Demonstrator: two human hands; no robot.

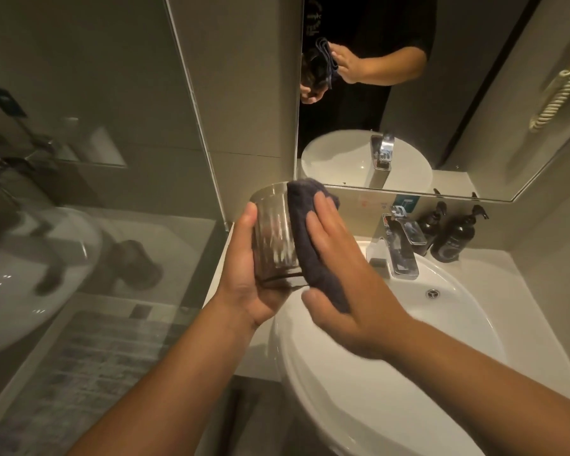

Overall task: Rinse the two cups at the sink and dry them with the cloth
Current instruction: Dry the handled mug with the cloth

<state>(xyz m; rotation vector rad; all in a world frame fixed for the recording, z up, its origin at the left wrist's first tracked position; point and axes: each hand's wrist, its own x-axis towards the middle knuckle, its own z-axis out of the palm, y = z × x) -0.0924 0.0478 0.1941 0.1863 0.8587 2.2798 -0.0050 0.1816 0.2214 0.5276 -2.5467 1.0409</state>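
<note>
A clear ribbed glass cup (273, 238) is held upright above the left rim of the white sink (408, 373). My left hand (247, 274) grips it from the left and below, thumb on its side. A dark grey cloth (310, 245) is pressed flat against the cup's right side by my right hand (346, 281), fingers stretched out over the cloth. The cloth also folds over the cup's rim. Only one cup is in view.
A chrome tap (402, 251) stands behind the basin, with two dark pump bottles (451, 235) to its right on the counter. A mirror (441, 93) hangs above. A glass shower partition (96, 225) is on the left.
</note>
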